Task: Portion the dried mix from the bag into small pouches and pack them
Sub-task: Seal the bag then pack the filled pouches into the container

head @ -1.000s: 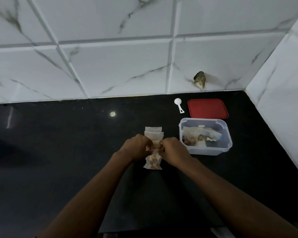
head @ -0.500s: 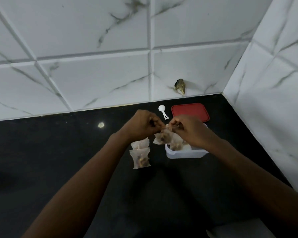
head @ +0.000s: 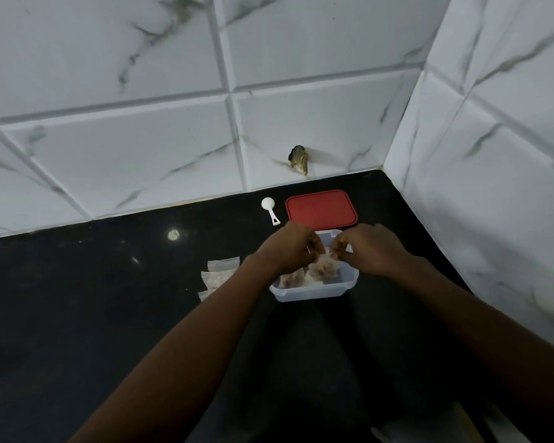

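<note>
- Key relation: pouch hangs directly below the fingertips of both hands, inside the opening of the tub. No sideways offset between grip and target.
- Pouch axis: top edge runs left-right between the two grips. The body drops approx. vertical, slightly slack, filled end down.
- L hand: fingers curled, pinching the pouch's top-left corner. Hand sits over the tub's rear-left rim.
- R hand: fingers curled, pinching the top-right corner. Hand sits over the tub's rear-right side.
- Reach: both hands equally close to the pouch, so neither has the advantage.
- Pose: forearms converge from the near edge of the counter, knuckles up, fingertips pointing down and inward.
- Pouch bottom: touching the tub contents or just above them; can't tell which.
- 2nd pouch: lies in the tub front-left, just beside the held one.
- Loose pouches: on the counter left of the tub, partly hidden by the L forearm.
- Lid: flat behind the tub. Scoop: just left of the lid.
- Source bag: not identifiable in view.
- Judged step: packing a filled pouch into the tub. Next move prob. needs only a short drop and release, then lid fit once all pouches are in.
</note>
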The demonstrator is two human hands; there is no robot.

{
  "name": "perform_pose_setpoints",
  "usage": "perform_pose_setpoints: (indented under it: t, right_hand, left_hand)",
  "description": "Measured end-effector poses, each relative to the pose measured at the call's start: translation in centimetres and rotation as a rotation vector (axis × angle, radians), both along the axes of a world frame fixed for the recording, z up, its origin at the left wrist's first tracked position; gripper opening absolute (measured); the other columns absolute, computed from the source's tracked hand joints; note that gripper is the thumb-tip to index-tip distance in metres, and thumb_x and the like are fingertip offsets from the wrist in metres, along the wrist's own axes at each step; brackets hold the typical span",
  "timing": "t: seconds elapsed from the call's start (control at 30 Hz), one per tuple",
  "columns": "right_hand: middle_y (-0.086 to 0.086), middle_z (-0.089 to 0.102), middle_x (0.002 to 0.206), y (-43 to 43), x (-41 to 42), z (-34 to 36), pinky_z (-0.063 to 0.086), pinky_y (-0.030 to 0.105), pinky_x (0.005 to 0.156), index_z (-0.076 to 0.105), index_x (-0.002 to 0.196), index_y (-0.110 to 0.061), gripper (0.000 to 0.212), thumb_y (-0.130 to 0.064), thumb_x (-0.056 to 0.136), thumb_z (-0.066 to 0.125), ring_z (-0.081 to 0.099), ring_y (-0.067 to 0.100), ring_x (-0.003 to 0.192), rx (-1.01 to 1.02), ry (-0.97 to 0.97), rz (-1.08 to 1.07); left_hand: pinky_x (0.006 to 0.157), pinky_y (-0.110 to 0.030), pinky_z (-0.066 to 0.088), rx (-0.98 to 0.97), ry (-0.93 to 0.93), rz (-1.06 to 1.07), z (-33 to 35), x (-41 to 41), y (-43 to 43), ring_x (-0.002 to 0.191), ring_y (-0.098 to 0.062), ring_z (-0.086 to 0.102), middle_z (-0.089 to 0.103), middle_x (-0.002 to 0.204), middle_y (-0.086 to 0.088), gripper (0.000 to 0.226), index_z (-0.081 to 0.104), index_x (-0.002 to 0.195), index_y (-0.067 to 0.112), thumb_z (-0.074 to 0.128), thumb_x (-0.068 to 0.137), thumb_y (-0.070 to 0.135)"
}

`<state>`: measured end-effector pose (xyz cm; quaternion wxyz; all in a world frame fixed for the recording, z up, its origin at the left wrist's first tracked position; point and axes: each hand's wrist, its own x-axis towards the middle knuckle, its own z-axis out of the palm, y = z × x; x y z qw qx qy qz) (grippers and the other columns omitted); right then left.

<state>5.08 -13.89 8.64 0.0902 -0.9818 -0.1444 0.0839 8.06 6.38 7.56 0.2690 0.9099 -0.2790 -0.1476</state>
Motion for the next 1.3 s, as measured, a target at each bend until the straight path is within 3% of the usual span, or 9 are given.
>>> perform_pose_setpoints:
  t: [0.07,0.23,0.43,0.57,0.77,0.87,1.03,1.2,1.3]
  right_hand:
    - [-0.013,0.072,0.107,0.3,0.4,-0.9,0.039,0.037,0.093,0.072,0.11,-0.037,0.02,-0.035,0.097,0.057,0.063,0.011,0.101,-0.108,-0.007,0.039]
    - [-0.007,0.07,0.093,1.5,1.3,-2.1,0.035,0.038,0.094,0.072,0.11,-0.034,0.021,-0.028,0.095,0.058,0.061,0.016,0.093,-0.31,-0.093,0.118]
    - [-0.006,0.07,0.089,2.9,2.2,-3.2,0.034,0.04,0.096,0.071,0.114,-0.034,0.025,-0.026,0.092,0.06,0.062,0.017,0.094,-0.303,-0.081,0.114]
    - [-0.008,0.071,0.102,2.6,2.3,-3.2,0.035,0.041,0.103,0.069,0.116,-0.035,0.027,-0.038,0.089,0.066,0.061,0.014,0.101,-0.174,-0.054,0.045]
    - [-0.014,0.074,0.101,4.7,1.4,-2.4,0.051,0.028,0.082,0.074,0.104,-0.029,0.019,-0.029,0.085,0.075,0.065,0.002,0.089,0.424,-0.142,-0.1]
    - [-0.016,0.074,0.092,8.8,0.6,-1.5,0.052,0.023,0.074,0.076,0.099,-0.03,0.012,-0.025,0.088,0.073,0.063,-0.003,0.078,0.533,-0.059,-0.067]
    - [-0.005,0.076,0.09,15.6,-0.6,-2.4,0.059,0.034,0.079,0.078,0.097,-0.024,0.016,-0.019,0.082,0.075,0.069,0.009,0.081,0.446,0.077,0.047]
    - [-0.002,0.069,0.108,19.8,-2.0,-3.1,0.056,0.034,0.087,0.072,0.11,-0.024,0.024,-0.022,0.086,0.073,0.067,0.015,0.097,0.211,0.18,0.113]
    - [0.001,0.068,0.106,20.9,-2.8,-3.8,0.056,0.037,0.084,0.072,0.104,-0.022,0.016,-0.025,0.088,0.071,0.067,0.018,0.096,0.164,0.214,0.112]
  left_hand:
    - [0.089,-0.037,0.061,0.087,-0.001,-0.001,-1.1,0.2,-0.7,0.091,-0.014,0.073,0.078,0.102,-0.001,0.021,0.08,0.104,0.015,0.074,0.087,0.003]
    - [0.085,-0.044,0.06,0.292,-0.071,0.042,-1.9,0.6,-1.5,0.101,-0.024,0.071,0.073,0.114,0.001,0.025,0.078,0.108,0.032,0.067,0.094,0.014]
    - [0.085,-0.043,0.055,0.346,-0.112,0.074,-2.5,1.6,-0.8,0.106,-0.029,0.069,0.071,0.118,-0.006,0.022,0.076,0.111,0.022,0.065,0.096,0.01]
    - [0.091,-0.042,0.058,0.247,-0.087,0.105,-2.0,1.6,0.5,0.104,-0.02,0.069,0.073,0.112,0.001,0.023,0.075,0.112,0.022,0.075,0.09,0.017]
    - [0.084,-0.033,0.061,-0.008,-0.056,0.263,0.1,0.8,5.2,0.084,-0.007,0.071,0.078,0.099,0.005,0.017,0.079,0.105,0.021,0.077,0.088,0.019]
    - [0.084,-0.028,0.059,0.009,-0.007,0.324,1.1,-0.3,9.0,0.081,-0.002,0.07,0.076,0.089,0.01,0.012,0.081,0.097,0.02,0.074,0.088,0.016]
    - [0.086,-0.028,0.059,0.211,0.113,0.272,0.5,-1.9,14.9,0.073,0.004,0.063,0.071,0.083,0.014,0.015,0.08,0.095,0.022,0.081,0.081,0.018]
    - [0.091,-0.034,0.059,0.347,0.17,0.222,-1.2,-3.6,17.3,0.093,-0.006,0.07,0.075,0.099,0.012,0.022,0.077,0.1,0.028,0.085,0.08,0.024]
    - [0.094,-0.038,0.058,0.379,0.195,0.23,-2.7,-4.5,17.8,0.101,-0.009,0.068,0.071,0.108,0.012,0.025,0.073,0.106,0.031,0.081,0.084,0.023]
